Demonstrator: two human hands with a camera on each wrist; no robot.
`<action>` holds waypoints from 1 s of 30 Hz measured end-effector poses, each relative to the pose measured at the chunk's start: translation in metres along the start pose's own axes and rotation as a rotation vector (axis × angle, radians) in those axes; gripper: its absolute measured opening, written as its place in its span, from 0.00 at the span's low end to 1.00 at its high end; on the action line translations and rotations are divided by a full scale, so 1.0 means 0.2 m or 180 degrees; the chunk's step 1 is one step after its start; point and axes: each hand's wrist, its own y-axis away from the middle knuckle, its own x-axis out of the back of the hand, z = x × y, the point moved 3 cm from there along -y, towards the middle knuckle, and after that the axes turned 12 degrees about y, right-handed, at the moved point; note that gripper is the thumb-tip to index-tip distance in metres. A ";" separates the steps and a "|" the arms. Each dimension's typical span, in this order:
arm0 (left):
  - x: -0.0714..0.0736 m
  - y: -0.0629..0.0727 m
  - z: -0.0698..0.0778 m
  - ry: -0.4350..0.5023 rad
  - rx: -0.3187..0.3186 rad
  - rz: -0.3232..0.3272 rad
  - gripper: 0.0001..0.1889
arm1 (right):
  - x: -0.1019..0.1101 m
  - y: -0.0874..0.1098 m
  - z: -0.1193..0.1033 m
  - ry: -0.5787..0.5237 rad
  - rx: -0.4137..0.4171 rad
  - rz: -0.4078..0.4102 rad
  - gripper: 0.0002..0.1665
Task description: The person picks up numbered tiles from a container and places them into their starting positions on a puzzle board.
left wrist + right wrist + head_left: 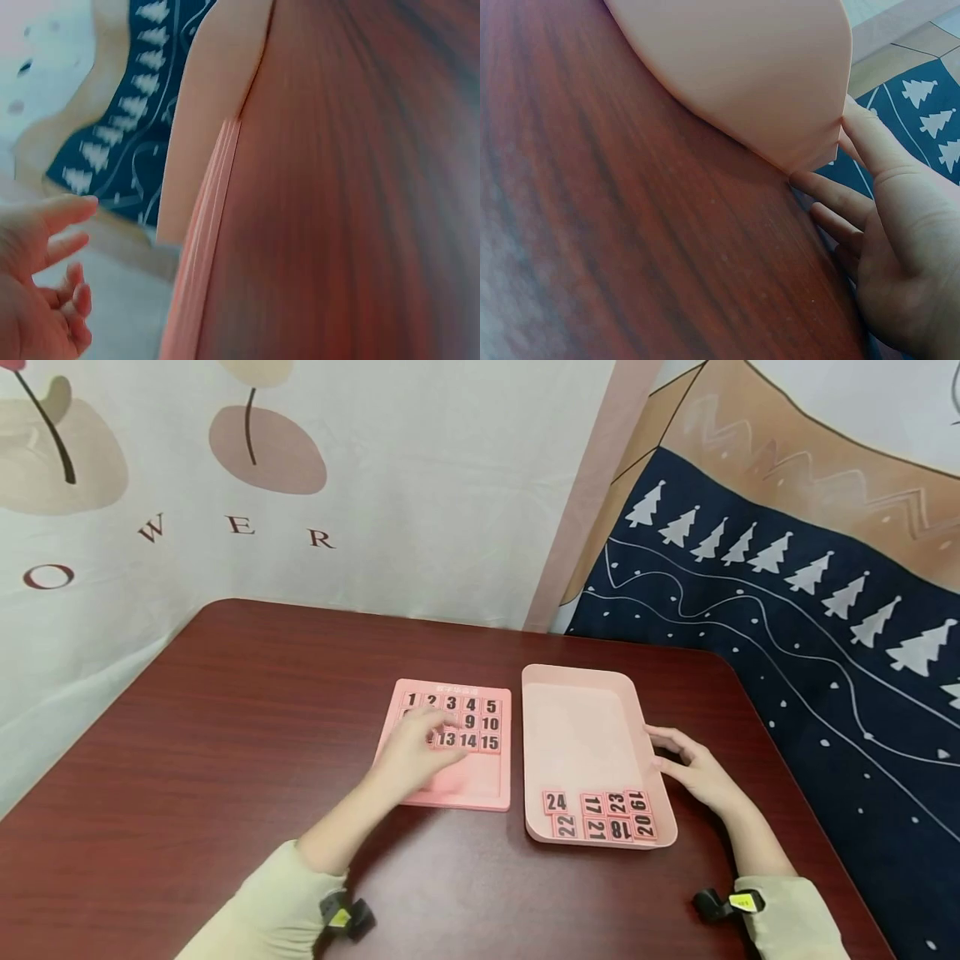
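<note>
A pink number-puzzle board lies on the table, its upper rows filled with number tiles; the lower part shows bare pink. My left hand hovers over the board's left side, hiding some tiles. In the left wrist view its fingers are loosely bent, with nothing between them. Right of the board is a pale pink tray. Several loose number tiles lie at its near end, some turned sideways or upside down. At the tray's right wall, my right hand touches the rim with thumb and fingertips.
Both board and tray sit on a dark red-brown wooden table. Behind it hangs a pale printed curtain; a navy cloth with white trees hangs along the right side. Each wrist wears a small black camera.
</note>
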 end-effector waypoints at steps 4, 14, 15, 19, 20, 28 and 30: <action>-0.19 -0.04 0.13 0.0172 -0.0192 -0.0459 0.15 | 0.00 0.00 0.00 0.0009 -0.0003 -0.0011 0.28; -0.57 -0.11 0.32 0.0050 -0.0724 -0.1604 0.16 | 0.00 0.00 0.00 0.0034 0.0007 0.0012 0.28; -0.60 -0.12 0.32 0.0041 -0.0739 -0.1676 0.16 | 0.00 0.00 0.00 0.0037 0.0016 0.0017 0.28; -0.68 -0.15 0.32 -0.0063 -0.0825 -0.1923 0.17 | 0.01 0.00 -0.01 0.0041 0.0047 0.0051 0.28; -0.70 -0.15 0.32 -0.0098 -0.0840 -0.1986 0.17 | 0.01 0.00 -0.01 0.0034 0.0040 0.0053 0.28; -0.77 -0.18 0.28 -0.0485 -0.0788 -0.2289 0.20 | 0.00 0.00 -0.02 0.0031 0.0052 0.0025 0.28; -0.77 -0.18 0.27 -0.0579 -0.0769 -0.2305 0.20 | 0.00 -0.01 -0.02 0.0031 0.0068 0.0029 0.29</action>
